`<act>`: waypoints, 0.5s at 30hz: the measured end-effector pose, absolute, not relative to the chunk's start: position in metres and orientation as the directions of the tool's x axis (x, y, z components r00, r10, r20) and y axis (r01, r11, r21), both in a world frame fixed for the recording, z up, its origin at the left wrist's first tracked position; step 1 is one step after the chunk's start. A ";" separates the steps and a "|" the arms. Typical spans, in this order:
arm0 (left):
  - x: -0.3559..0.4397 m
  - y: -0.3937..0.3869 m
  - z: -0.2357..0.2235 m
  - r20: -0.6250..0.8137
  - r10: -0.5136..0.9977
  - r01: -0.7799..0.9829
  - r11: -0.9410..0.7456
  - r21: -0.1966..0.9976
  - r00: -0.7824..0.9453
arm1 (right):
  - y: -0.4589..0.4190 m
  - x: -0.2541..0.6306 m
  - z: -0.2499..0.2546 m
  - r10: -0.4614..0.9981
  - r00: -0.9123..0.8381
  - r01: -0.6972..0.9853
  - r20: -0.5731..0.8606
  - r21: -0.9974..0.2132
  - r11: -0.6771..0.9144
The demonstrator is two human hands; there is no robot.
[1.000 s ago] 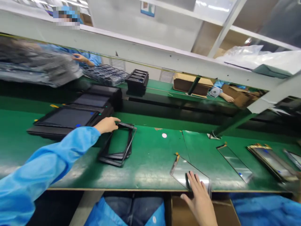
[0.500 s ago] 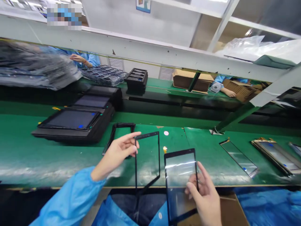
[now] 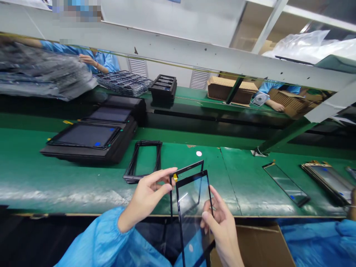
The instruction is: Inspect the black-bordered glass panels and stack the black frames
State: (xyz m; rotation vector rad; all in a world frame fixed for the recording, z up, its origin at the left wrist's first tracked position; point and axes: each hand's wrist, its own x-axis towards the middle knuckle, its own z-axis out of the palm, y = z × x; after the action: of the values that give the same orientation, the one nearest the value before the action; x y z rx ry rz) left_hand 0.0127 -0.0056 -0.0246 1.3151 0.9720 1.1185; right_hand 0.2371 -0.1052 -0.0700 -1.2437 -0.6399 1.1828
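Clear glass panel (image 3: 193,207), head view: tilted over the near edge of the green bench (image 3: 105,180), its right side clamped between the right hand's (image 3: 222,226) thumb and fingers. Left hand (image 3: 147,193) pinches a black frame (image 3: 191,168) behind it, contact between the two unclear; stacked frames (image 3: 135,157) lie beyond.

Left hand (image 3: 146,193), raised above the near edge of the tabletop (image 3: 91,178): index finger outstretched, thumb opposite the curled remaining fingers in a pinching grip. Left forearm (image 3: 102,233), sleeved to the wrist, slanting inward from the near side of the tabletop. Right hand (image 3: 221,218), also raised, overlapping the tabletop's near edge in view: thumb opposed to bent fingers in a side grip, index finger straighter. Right wrist (image 3: 233,248), bare, on the near side of the tabletop's edge.
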 end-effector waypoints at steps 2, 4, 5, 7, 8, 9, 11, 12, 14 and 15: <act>0.013 -0.008 -0.023 0.091 0.972 -0.042 -0.084 0.996 0.216 | -0.106 0.238 -0.070 0.920 0.326 -0.333 -0.218 -0.937 -0.104; 0.014 -0.009 -0.022 0.104 0.968 -0.038 -0.098 0.994 0.228 | -0.106 0.238 -0.070 0.918 0.332 -0.340 -0.217 -0.935 -0.098; 0.014 -0.010 -0.021 0.107 0.966 -0.042 -0.100 0.994 0.236 | -0.107 0.238 -0.070 0.918 0.334 -0.342 -0.215 -0.935 -0.095; 0.015 -0.011 -0.021 0.103 0.963 -0.046 -0.095 0.994 0.248 | -0.107 0.237 -0.070 0.918 0.336 -0.345 -0.211 -0.935 -0.088; 0.015 -0.011 -0.021 0.101 0.963 -0.045 -0.092 0.995 0.251 | -0.107 0.237 -0.070 0.919 0.336 -0.347 -0.208 -0.934 -0.085; 0.015 -0.011 -0.021 0.099 0.963 -0.044 -0.091 0.995 0.251 | -0.107 0.237 -0.070 0.919 0.335 -0.350 -0.205 -0.933 -0.081; 0.016 -0.011 -0.021 0.087 0.964 -0.054 -0.076 0.996 0.249 | -0.106 0.236 -0.070 0.918 0.340 -0.353 -0.204 -0.933 -0.077; 0.017 -0.011 -0.021 0.074 0.966 -0.069 -0.058 0.996 0.249 | -0.106 0.235 -0.071 0.916 0.346 -0.350 -0.204 -0.934 -0.076; 0.018 -0.011 -0.022 0.028 0.966 -0.113 0.001 0.994 0.257 | -0.106 0.234 -0.072 0.910 0.364 -0.329 -0.199 -0.941 -0.074; 0.018 -0.011 -0.022 0.000 0.964 -0.137 0.038 0.990 0.268 | -0.106 0.234 -0.073 0.908 0.373 -0.312 -0.191 -0.947 -0.070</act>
State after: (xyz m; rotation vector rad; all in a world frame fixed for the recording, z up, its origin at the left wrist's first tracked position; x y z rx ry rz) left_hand 0.0182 -0.0106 -0.0219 1.2077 0.9182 1.0592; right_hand 0.2337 -0.1060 -0.0729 -1.2500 -0.6273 1.1211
